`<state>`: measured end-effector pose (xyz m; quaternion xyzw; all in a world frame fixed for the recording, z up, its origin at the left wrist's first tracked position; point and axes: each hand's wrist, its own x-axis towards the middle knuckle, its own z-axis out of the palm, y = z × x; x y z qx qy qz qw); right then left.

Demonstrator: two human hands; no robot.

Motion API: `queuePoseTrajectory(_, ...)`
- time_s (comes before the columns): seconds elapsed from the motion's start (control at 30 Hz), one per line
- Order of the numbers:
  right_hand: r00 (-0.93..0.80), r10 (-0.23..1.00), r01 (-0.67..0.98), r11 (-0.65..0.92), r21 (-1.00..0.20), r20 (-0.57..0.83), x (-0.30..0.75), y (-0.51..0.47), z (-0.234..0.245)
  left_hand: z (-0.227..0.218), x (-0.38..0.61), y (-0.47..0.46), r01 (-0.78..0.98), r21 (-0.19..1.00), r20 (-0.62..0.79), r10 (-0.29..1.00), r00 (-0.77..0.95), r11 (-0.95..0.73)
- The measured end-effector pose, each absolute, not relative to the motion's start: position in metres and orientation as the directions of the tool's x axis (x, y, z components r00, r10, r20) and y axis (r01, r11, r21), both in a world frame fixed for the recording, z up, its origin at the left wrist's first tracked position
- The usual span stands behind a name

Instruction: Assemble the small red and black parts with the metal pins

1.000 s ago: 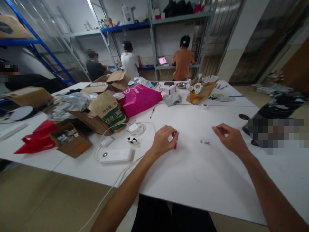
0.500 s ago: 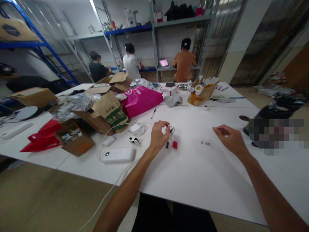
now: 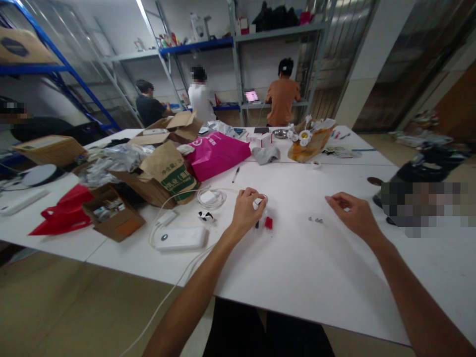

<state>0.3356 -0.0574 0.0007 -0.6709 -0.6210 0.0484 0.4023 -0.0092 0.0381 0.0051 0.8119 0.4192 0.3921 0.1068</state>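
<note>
My left hand [image 3: 247,210] hovers just over the white table [image 3: 320,267], its fingers pinched on a small white part [image 3: 258,202]. Right beside it on the table lie a small red piece [image 3: 268,223] and a thin dark piece [image 3: 257,224]. My right hand [image 3: 352,213] rests farther right with fingers loosely curled, thumb near forefinger; I cannot make out anything in it. A few tiny dark screws or bits [image 3: 316,219] lie between my hands, closer to the right one.
To the left lie a white power bank [image 3: 180,238] with cables, a coiled white charger [image 3: 210,197], brown paper bags [image 3: 166,173], a pink bag [image 3: 216,153], a red bag [image 3: 63,213] and an open cardboard box [image 3: 111,213]. Three people sit at shelves behind. A pen [image 3: 235,174] lies mid-table.
My left hand left the red piece on the table, moved slightly up and away, and pinched a small white part. The right hand has hardly moved.
</note>
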Motion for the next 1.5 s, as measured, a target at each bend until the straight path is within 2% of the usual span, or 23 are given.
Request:
queuePoseTrajectory(0.6,0.223,0.868,0.785,0.110,-0.610,0.444,0.337,-0.054,-0.004,0.015,-0.019,0.036,0.605,0.396,0.441,0.721,0.535,-0.691)
queuePoseTrajectory(1.37,0.194,0.874,0.793,0.127,-0.596,0.445,0.339,-0.054,-0.006,0.008,-0.020,0.045,0.547,0.470,0.480,0.720,0.501,-0.693)
queuePoseTrajectory(1.5,0.204,0.876,0.789,0.118,-0.604,0.437,0.340,-0.054,-0.007,0.012,-0.024,0.046,0.514,0.458,0.485,0.689,0.539,-0.725)
